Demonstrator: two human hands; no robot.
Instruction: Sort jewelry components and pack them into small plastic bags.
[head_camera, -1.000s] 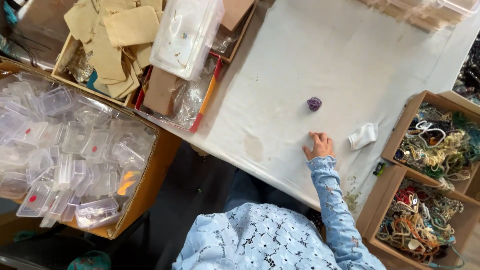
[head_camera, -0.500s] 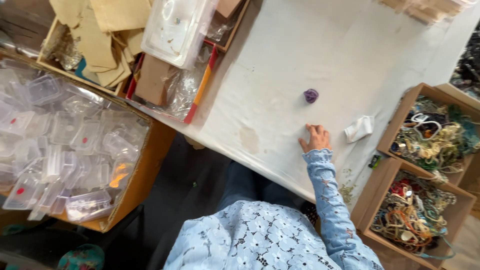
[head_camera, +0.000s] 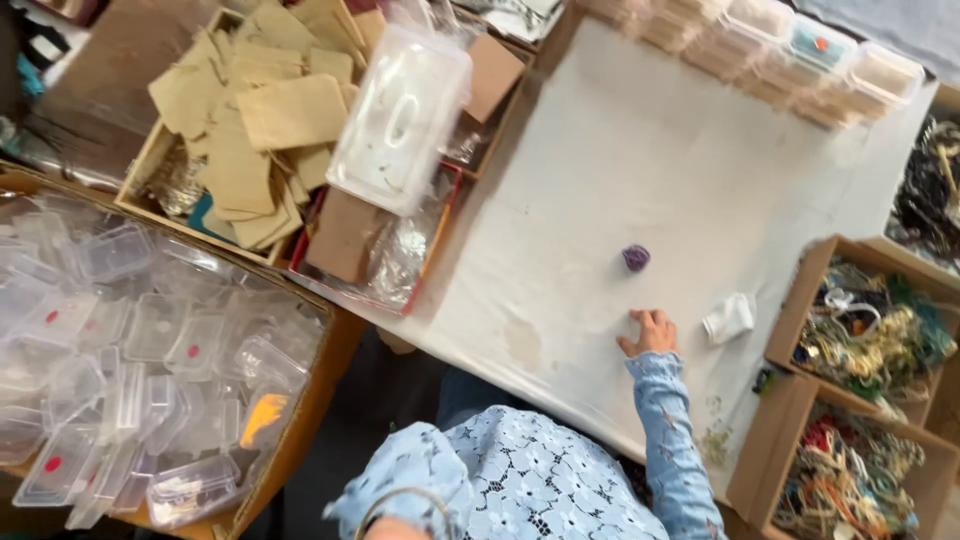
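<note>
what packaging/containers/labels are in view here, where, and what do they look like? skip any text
Clear plastic lidded boxes: heaped in a big carton at left, some with red dot stickers.
Tan paper pouches: piled in a tray, top left.
Large clear tub: upper centre, lying across a red-edged tray.
Stacked clear boxes: row along the table's far edge.
Cardboard boxes: right of the right hand, full of beaded jewellery.
No screens or signs.
</note>
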